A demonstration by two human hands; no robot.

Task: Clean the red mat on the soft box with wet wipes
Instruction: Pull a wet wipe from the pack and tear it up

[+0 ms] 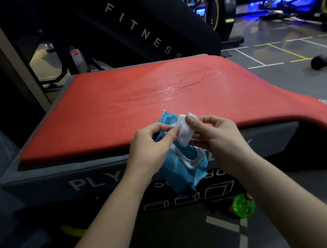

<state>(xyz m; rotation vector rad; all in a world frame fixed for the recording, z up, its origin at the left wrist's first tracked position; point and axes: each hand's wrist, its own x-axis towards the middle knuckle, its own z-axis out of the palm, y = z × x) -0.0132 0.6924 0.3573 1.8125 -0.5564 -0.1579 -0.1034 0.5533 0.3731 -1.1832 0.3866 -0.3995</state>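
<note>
Wipes pack [183, 167]: the upper left part is covered by the left hand [151, 144], whose fingers curl round it, fingertips out of sight.
Wipe [185, 133]: pinched under the right hand [217, 137] thumb, so its full extent is unclear.
Soft box [40, 184]: the front lettering is hidden behind both wrists and the pack. Only "PLY" is legible, down-left of the fingers.
Red mat [114, 110]: far right of the fingers, its end is cut off by the frame edge.
Green object [243, 205]: well below the fingers and partly covered by the right forearm. Kind unclear.
Dumbbell [326, 61]: far right of the fingers, blurred.
</note>
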